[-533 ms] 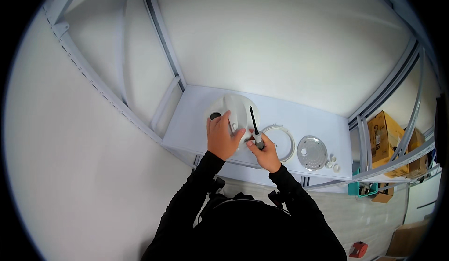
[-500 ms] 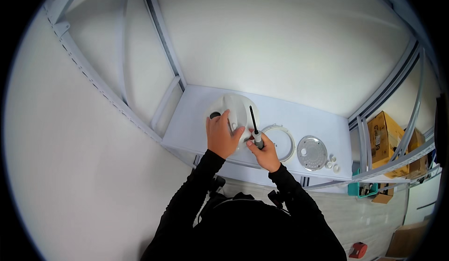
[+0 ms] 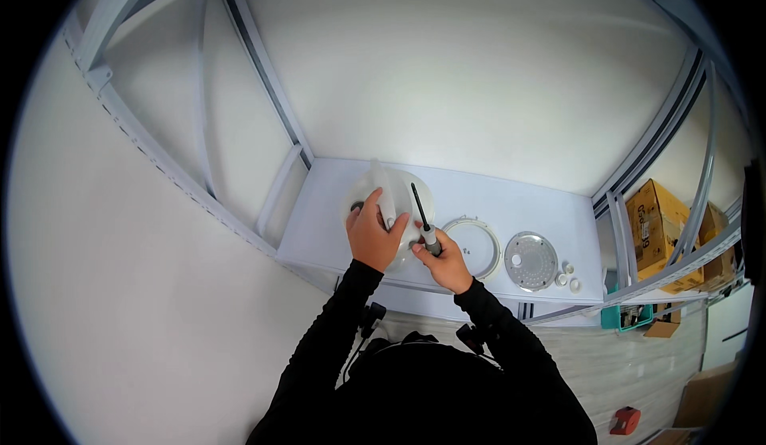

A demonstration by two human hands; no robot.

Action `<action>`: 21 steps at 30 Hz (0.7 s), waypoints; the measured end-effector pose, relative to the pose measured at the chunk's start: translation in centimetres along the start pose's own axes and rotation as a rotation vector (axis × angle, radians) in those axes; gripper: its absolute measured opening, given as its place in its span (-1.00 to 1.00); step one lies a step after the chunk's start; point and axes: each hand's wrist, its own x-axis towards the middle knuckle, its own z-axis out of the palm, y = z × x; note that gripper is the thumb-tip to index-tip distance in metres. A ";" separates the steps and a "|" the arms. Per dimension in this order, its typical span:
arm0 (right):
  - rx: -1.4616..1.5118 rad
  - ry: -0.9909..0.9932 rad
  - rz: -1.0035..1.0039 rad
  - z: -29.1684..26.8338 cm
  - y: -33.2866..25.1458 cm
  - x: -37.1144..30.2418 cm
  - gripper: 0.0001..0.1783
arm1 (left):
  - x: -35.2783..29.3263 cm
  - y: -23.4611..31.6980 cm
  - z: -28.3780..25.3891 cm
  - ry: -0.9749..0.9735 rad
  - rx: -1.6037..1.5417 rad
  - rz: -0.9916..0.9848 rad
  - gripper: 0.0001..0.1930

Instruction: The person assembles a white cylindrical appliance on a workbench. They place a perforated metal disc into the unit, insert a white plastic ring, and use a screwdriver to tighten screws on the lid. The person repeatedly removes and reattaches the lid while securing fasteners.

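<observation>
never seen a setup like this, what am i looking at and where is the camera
There's no machine here: a person works with two bare hands. The view comes from a camera worn on the head, looking down; its fisheye lens bends straight edges. The left hand is on a rounded white piece, and the right hand holds a screwdriver. On the table, to the right, lie a white ring, a round grey disc and some small white caps.
</observation>
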 end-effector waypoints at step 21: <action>-0.149 0.145 -0.092 0.6 0.0 0.6 -0.47 | 1.7 -0.7 -4.5 0.042 -0.719 -0.092 -0.42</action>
